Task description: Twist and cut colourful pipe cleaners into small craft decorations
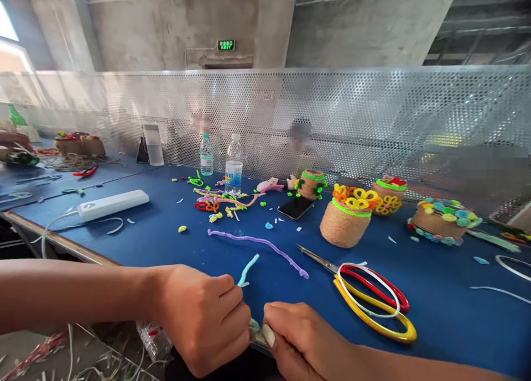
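Observation:
My left hand (205,314) is closed in a fist at the near edge of the blue table (448,298), and a light blue pipe cleaner (248,270) sticks up out of it. My right hand (302,339) is closed too, pinching a small pale object against the left hand; what it is I cannot make out. A purple pipe cleaner (259,244) lies just beyond both hands. Scissors (365,295) with red and yellow handles lie to the right of my hands.
Twine-wrapped jars (346,218) trimmed with pipe-cleaner loops stand at the right. A black phone (295,207), two water bottles (233,165), loose pipe-cleaner scraps and a white power strip (112,204) lie further back. A perforated metal screen (373,115) closes the far side.

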The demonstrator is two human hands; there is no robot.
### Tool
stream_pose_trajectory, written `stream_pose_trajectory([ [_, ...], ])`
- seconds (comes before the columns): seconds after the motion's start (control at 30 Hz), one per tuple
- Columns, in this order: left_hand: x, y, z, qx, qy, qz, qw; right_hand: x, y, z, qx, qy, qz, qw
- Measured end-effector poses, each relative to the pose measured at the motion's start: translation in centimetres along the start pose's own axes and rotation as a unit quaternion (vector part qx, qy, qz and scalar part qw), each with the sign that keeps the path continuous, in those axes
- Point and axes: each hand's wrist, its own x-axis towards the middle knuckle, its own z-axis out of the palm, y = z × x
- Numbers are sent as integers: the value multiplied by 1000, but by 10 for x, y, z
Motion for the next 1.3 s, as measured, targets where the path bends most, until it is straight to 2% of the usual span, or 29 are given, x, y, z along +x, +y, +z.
stream_pose_trajectory([
  [0.23,-2,1,4,3,10,-12,1000,4,-4,-2,103,14,12,994],
  [0.37,3,3,4,-10,7,-41,999,5,-5,-1,139,34,33,989],
  [0.57,7,3,0,-11,16,-34,999,3,-1,3,210,31,49,976],
  [0.63,10,2,0,-13,28,-28,999,2,-4,4,225,40,76,971],
  [0.8,12,3,-1,-25,52,-29,998,-4,-10,5,312,33,153,937],
  [0.9,-3,9,-2,-42,50,-34,997,-9,4,1,373,125,187,900],
  [0.97,-18,13,-4,-41,27,-59,997,-9,16,-3,416,200,197,865],
  [1.0,-23,14,-5,-33,7,-75,997,-8,21,-5,436,217,196,851],
  [1.07,-29,14,-6,-13,-11,-116,993,-6,27,-5,473,212,190,834],
  [1.17,-23,9,-7,-9,12,-194,981,-4,26,2,501,178,187,826],
  [1.3,-2,2,0,-56,38,-263,962,-7,25,11,484,200,200,828],
])
